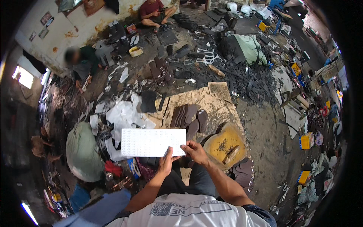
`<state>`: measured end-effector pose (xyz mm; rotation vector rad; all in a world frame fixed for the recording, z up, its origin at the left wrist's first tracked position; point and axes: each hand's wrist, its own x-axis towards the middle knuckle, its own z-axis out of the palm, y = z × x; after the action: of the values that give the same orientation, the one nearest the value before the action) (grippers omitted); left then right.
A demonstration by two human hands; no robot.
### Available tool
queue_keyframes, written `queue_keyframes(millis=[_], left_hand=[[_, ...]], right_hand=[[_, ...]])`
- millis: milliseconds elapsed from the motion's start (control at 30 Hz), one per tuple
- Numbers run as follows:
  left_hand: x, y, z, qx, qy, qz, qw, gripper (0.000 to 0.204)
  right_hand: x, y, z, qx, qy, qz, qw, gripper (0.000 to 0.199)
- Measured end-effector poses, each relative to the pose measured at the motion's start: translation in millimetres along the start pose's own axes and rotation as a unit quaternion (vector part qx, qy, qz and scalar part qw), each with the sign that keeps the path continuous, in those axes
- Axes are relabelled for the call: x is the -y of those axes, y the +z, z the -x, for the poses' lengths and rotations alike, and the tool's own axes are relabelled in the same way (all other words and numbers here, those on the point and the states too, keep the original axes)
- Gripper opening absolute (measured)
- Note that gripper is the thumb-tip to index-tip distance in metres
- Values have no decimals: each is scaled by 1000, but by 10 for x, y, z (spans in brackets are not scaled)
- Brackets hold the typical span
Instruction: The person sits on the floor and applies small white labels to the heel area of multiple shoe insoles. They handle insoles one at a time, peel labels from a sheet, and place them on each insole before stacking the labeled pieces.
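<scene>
A long white sheet (151,142) with rows of printed marks is held out flat in front of me. My left hand (165,163) grips its lower edge, thumb on top and fingers underneath. At the right end, my right hand (194,152) pinches the corner between thumb and fingers. Just beyond the sheet, dark brown shoe soles (184,115) lie in a pile on a tan board (223,109). Right of my right hand stands a yellow-topped block (221,136) with a short wooden piece (231,154) on it. The sheet hides part of the floor beneath.
White scraps (123,113) and a pale green sack (84,151) lie to the left. More dark soles (242,172) sit beside the block. Black offcuts (261,89) spread at the far right. One person (89,60) crouches far left; another (155,13) sits at the back.
</scene>
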<state>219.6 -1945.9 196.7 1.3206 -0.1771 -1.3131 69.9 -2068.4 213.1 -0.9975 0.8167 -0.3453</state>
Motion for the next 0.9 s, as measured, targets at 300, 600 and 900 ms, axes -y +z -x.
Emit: queue_keyframes(millis=[300, 600, 900], left_hand=[[-59, -373, -1849, -163, 19, 69, 984, 47], [1368, -733, -3655, -156, 9, 10, 988, 58], [1831, -1250, -4675, -148, 14, -47, 988, 48]], right_hand=[[-857, -1923, -1834, -164, -103, -1, 981, 19], [-3083, -4289, -3536, -298, 22, 194, 934, 54], [-3949, -3855, -4301, -311, 141, 347, 874, 120]])
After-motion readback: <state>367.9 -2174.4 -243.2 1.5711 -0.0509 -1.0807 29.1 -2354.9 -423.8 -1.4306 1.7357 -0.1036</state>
